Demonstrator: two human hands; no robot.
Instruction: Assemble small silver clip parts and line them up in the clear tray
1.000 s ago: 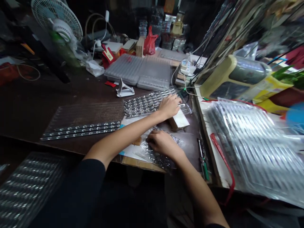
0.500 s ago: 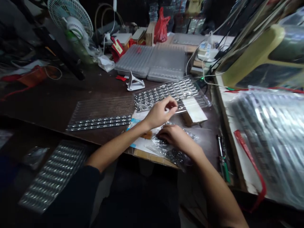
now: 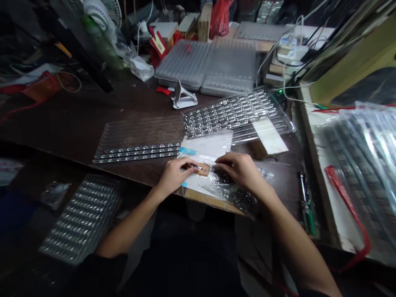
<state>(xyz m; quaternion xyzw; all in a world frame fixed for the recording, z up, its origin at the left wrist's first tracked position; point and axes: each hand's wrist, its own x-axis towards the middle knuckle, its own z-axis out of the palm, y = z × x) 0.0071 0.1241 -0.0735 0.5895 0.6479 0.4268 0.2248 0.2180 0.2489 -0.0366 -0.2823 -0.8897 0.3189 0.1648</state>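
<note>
**Both hands meet at the little brown block**

We see the left hand (image 3: 175, 175) pinching the left end of a small orange-brown block (image 3: 203, 168), fingers curled shut on it. The block is short and flat, with something small and metallic at its left end; it lies on a white sheet (image 3: 206, 147) near the front edge of the dark wooden table (image 3: 71, 123). The right hand (image 3: 243, 171) rests just to its right, fingers bent down onto a clear plastic bag of small metal parts (image 3: 239, 196); whether it grips anything we cannot tell. Beyond lie a clear tray (image 3: 232, 113) filled with shiny rows and a nearly empty tray (image 3: 139, 138). A white stand (image 3: 183, 98), a fan (image 3: 102, 10) and cables crowd the dim back.
</note>
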